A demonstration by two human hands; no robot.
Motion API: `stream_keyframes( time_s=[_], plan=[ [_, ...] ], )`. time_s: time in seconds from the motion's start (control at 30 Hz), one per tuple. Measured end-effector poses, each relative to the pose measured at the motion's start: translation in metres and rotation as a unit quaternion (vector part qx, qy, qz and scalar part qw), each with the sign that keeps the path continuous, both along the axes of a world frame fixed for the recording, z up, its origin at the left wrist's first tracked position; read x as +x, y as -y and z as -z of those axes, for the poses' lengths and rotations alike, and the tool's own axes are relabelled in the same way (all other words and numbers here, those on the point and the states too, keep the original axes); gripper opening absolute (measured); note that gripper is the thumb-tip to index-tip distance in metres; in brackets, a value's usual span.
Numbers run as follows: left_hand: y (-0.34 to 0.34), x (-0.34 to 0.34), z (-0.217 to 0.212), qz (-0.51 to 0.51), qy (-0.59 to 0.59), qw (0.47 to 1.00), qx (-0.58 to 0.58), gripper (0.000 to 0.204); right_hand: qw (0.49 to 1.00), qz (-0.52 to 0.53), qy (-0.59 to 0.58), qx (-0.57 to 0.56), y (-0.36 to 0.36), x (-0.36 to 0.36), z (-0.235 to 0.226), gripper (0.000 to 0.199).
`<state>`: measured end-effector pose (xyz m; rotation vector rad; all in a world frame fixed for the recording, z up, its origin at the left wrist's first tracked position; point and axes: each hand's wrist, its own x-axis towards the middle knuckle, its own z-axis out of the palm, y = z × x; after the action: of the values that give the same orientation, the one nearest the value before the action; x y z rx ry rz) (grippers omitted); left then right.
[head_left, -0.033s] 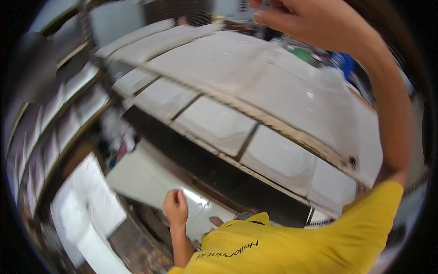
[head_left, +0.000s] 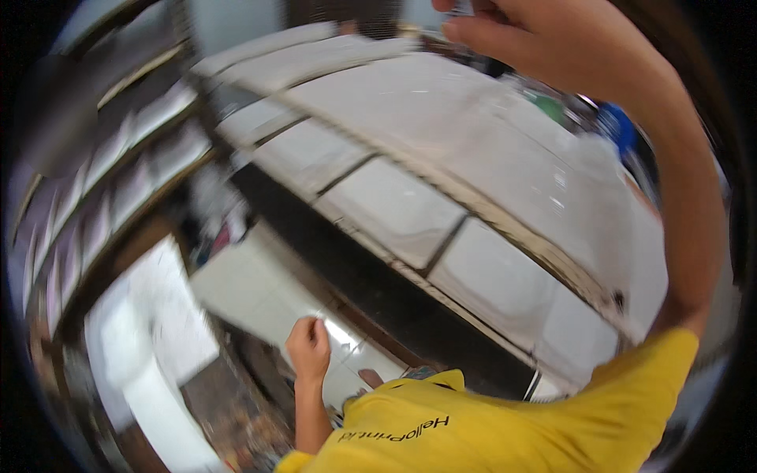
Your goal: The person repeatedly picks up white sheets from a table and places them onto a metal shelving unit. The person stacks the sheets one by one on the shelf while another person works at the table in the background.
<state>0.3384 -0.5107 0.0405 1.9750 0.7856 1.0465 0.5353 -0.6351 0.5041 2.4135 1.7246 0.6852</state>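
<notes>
My left hand (head_left: 309,347) hangs low in front of my body, its fingers curled closed over the tiled floor; nothing sticks out of it. High at the upper right, my right hand (head_left: 493,31) is raised with bent fingers and the thumb drawn in. A small greyish patch shows between those fingers, cut off by the picture's top edge; what it is I cannot make out. Beneath the raised arm stretches a long table (head_left: 441,118) with a pale, glossy covering. Several white rectangular panels (head_left: 390,206) line a lower level along its near side, parted by dark gaps.
A rack (head_left: 118,217) with several slanted shelves of pale sheets stands at left. White sheets or boards (head_left: 177,303) lie on a stained brown bench (head_left: 229,410) at lower left. A dark ledge (head_left: 347,272) runs below the panels. Something blue (head_left: 617,130) is beyond the table.
The whole view has shifted, so the table and rack appear a little farther right and higher. Both hands keep nearly the same pose.
</notes>
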Motion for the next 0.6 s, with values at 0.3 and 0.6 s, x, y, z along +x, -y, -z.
stream_keyframes(
  time_s=[0.3,0.6],
  plan=[
    [0.007,-0.057,0.0,-0.093,-0.08,0.992,0.018,0.013,0.864,-0.501,0.046,0.011,-0.117,-0.142,0.053,0.03],
    [-0.056,-0.145,0.063,-0.421,-0.158,0.892,-0.034,0.025,0.676,-0.553,-0.483,-0.06,-0.199,-0.135,0.18,0.032]
  ],
)
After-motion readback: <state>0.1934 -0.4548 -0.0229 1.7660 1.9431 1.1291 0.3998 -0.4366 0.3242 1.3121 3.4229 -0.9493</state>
